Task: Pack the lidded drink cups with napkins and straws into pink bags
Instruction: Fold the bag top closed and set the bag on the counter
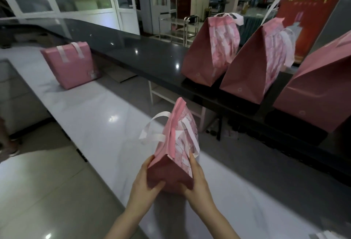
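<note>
A pink paper bag (176,143) with white ribbon handles is held above the white counter (98,117), its top folded shut and tilted away from me. My left hand (146,181) grips its lower left side, thumb curled under the base. My right hand (195,180) grips the lower right side. Three more pink bags stand on the raised black ledge: one (210,52) at centre right, one (260,62) beside it, one (319,88) at the far right edge. No cups, napkins or straws show.
A stack of flat pink bags (70,64) leans at the far end of the white counter. The black ledge (144,56) runs along the right. A red banner (311,7) stands behind the bags. Tiled floor (43,191) lies to the left.
</note>
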The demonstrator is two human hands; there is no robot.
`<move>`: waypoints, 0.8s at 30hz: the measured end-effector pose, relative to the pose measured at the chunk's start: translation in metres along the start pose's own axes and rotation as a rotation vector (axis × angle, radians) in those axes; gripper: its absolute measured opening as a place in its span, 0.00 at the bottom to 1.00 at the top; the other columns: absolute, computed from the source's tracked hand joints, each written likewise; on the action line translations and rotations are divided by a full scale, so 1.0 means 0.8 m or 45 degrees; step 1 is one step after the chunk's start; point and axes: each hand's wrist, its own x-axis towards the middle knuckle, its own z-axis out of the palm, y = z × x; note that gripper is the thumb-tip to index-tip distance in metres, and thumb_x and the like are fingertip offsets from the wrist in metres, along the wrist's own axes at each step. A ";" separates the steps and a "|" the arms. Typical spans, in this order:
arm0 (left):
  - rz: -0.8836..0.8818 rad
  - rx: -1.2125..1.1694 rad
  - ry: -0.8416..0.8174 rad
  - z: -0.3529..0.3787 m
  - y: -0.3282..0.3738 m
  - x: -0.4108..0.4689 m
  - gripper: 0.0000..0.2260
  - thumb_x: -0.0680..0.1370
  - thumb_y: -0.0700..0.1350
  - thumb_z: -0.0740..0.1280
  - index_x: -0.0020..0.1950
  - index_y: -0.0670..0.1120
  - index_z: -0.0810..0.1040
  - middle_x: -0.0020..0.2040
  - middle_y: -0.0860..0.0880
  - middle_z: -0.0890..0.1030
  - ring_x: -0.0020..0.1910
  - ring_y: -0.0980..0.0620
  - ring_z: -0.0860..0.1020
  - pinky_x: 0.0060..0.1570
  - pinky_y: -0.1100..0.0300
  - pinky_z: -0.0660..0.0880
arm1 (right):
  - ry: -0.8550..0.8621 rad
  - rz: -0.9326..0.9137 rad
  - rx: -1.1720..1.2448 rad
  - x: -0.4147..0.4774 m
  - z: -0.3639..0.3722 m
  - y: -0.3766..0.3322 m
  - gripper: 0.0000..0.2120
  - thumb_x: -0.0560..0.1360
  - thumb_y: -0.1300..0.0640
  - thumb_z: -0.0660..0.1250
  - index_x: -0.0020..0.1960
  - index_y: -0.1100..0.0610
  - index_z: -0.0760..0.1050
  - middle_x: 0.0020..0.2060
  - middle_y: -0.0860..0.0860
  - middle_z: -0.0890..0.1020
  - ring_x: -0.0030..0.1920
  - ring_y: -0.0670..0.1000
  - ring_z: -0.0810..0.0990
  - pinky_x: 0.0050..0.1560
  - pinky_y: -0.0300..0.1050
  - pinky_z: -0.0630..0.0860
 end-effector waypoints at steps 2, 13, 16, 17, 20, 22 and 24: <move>0.028 -0.009 0.071 -0.001 0.000 -0.007 0.36 0.66 0.50 0.74 0.71 0.63 0.64 0.65 0.56 0.76 0.63 0.55 0.76 0.60 0.52 0.76 | 0.006 -0.064 0.003 -0.001 0.003 -0.002 0.49 0.68 0.64 0.71 0.71 0.28 0.48 0.68 0.35 0.63 0.69 0.39 0.63 0.62 0.25 0.62; 0.329 -0.049 0.439 -0.068 0.055 0.030 0.34 0.66 0.56 0.76 0.67 0.71 0.63 0.65 0.55 0.76 0.57 0.52 0.79 0.52 0.53 0.79 | 0.092 -0.351 0.063 0.049 0.012 -0.096 0.45 0.71 0.57 0.70 0.75 0.33 0.48 0.74 0.36 0.60 0.72 0.42 0.60 0.69 0.48 0.64; 0.443 -0.069 0.452 -0.094 0.077 0.072 0.34 0.66 0.56 0.75 0.67 0.70 0.63 0.64 0.57 0.76 0.57 0.55 0.79 0.51 0.60 0.79 | 0.148 -0.411 0.061 0.090 0.014 -0.133 0.45 0.71 0.61 0.70 0.74 0.32 0.49 0.72 0.36 0.62 0.71 0.42 0.63 0.69 0.52 0.67; 0.476 -0.069 0.463 -0.103 0.084 0.090 0.34 0.66 0.56 0.74 0.67 0.70 0.62 0.64 0.58 0.76 0.57 0.57 0.79 0.49 0.64 0.78 | 0.168 -0.434 0.061 0.106 0.016 -0.147 0.45 0.71 0.61 0.70 0.74 0.32 0.49 0.72 0.36 0.62 0.71 0.42 0.63 0.69 0.52 0.67; 0.553 -0.113 0.465 -0.136 0.100 0.156 0.33 0.67 0.55 0.73 0.68 0.69 0.63 0.63 0.58 0.76 0.56 0.58 0.79 0.49 0.61 0.79 | 0.231 -0.488 0.049 0.159 0.022 -0.188 0.45 0.70 0.59 0.71 0.74 0.32 0.49 0.72 0.38 0.63 0.70 0.45 0.64 0.68 0.53 0.68; 0.593 -0.179 0.426 -0.158 0.109 0.213 0.33 0.68 0.52 0.74 0.67 0.69 0.63 0.62 0.57 0.77 0.56 0.57 0.79 0.50 0.56 0.78 | 0.301 -0.521 0.004 0.200 0.029 -0.213 0.46 0.69 0.60 0.72 0.74 0.33 0.49 0.72 0.39 0.64 0.70 0.45 0.65 0.68 0.52 0.68; 0.637 -0.204 0.359 -0.178 0.121 0.270 0.33 0.69 0.51 0.75 0.67 0.69 0.63 0.61 0.60 0.77 0.55 0.62 0.78 0.49 0.61 0.77 | 0.365 -0.513 -0.012 0.239 0.036 -0.233 0.48 0.69 0.61 0.73 0.74 0.32 0.49 0.71 0.40 0.64 0.70 0.44 0.64 0.69 0.51 0.67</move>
